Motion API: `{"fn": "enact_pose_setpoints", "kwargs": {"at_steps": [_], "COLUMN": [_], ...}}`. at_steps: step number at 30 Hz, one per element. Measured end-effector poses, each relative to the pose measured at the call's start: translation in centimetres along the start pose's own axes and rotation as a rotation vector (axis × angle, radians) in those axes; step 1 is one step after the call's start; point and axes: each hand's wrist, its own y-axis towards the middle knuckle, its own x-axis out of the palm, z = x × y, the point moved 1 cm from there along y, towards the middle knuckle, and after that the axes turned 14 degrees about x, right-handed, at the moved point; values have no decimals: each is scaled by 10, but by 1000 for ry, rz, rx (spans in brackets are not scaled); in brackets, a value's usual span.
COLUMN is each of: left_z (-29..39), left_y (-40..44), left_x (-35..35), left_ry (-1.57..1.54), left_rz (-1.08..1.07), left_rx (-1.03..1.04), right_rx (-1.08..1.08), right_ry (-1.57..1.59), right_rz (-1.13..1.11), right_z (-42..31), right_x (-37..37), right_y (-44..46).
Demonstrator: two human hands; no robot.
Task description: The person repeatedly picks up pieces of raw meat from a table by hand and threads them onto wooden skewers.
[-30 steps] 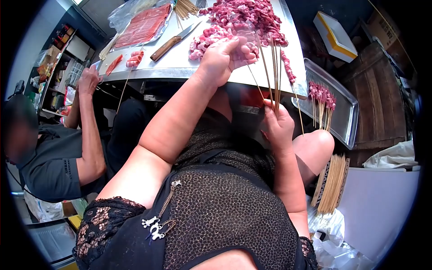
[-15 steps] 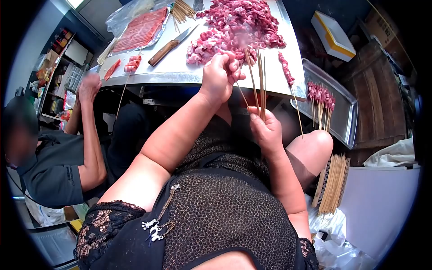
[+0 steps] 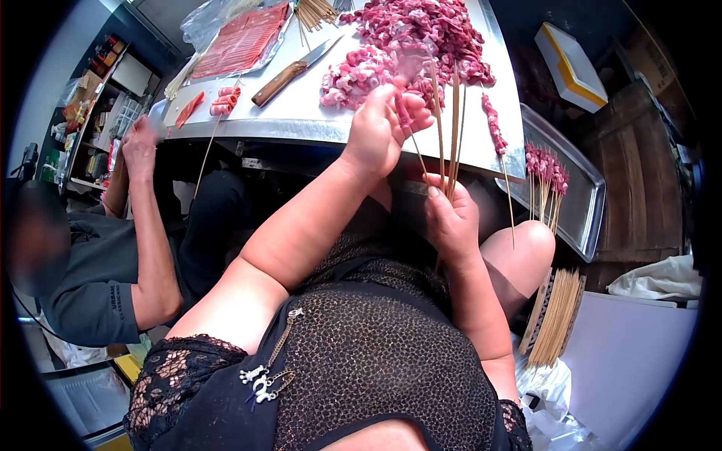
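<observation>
Wooden boards (image 3: 643, 173) (pale wall (image 3: 66, 54) opposite)

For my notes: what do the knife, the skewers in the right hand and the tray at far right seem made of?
Knife: handle likely wood, brown with darker patches; blade probably steel, from its grey sheen.
Skewers in the right hand: probably bamboo or wood, tan and seemingly unpainted.
Tray: shiny silver-grey metal, perhaps stainless steel, given its bright reflections.

The skewers (image 3: 454, 135) look like dry, matt wood, while the meat (image 3: 421, 34) has a moist, glossy surface. The table (image 3: 301, 104) is smooth on top with a metal edge, and the tray (image 3: 583, 214) is shiny metal. The knife (image 3: 298, 69) has a smooth wooden handle and metal blade; the sleeve (image 3: 180, 368) is openwork lace.
</observation>
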Motion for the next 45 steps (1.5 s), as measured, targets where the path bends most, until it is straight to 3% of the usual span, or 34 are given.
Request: {"fn": "enact_pose_setpoints", "kwargs": {"at_steps": [15, 20, 27, 30, 31, 32, 34, 35, 36, 37, 40, 42, 45], "left_z": [1, -3, -26, -25, -12, 4, 41, 67, 79, 88, 94, 96, 100], "left_y": [8, 1, -25, -24, -11, 3, 39, 39, 48, 51, 40, 37, 36], "left_x": [-9, -4, 10, 4, -1, -9, -42, -40, -58, -67, -70, -63, -41], "left_ry": [39, 5, -28, 423, 705, 976, 1293, 1570, 1793, 1845, 1837, 1835, 1447], "left_rz": [-52, -10, -69, -312, -524, -575, -402, -451, -417, -433, -356, -354, -417], "left_rx": [8, 11, -78, -41, 146, 428, 474, 737, 540, 313, 250, 238, 361], "right_rx": [-32, 82, 2, -87, -103, -119, -133, -130, -130, -131, -96, -86, -69], "right_ry": [-147, 71, 101, 93, 94, 95, 104, 103, 101, 104, 88, 68, 65], "right_rz": [14, -98, 0, 47, 36, 26, 45, 50, 52, 50, 30, 25, 17], "right_z": [12, 3, 0, -2, -5, -8, -14, -13, -13, -13, -10, -11, -8], "right_x": [5, 9, 2, -6, -11, -15, -19, -22, -22, -22, -18, -16, -18], "right_y": [-1, -6, 0, 4, 5, 4, 1, 1, 1, 2, 1, -1, 1]}}
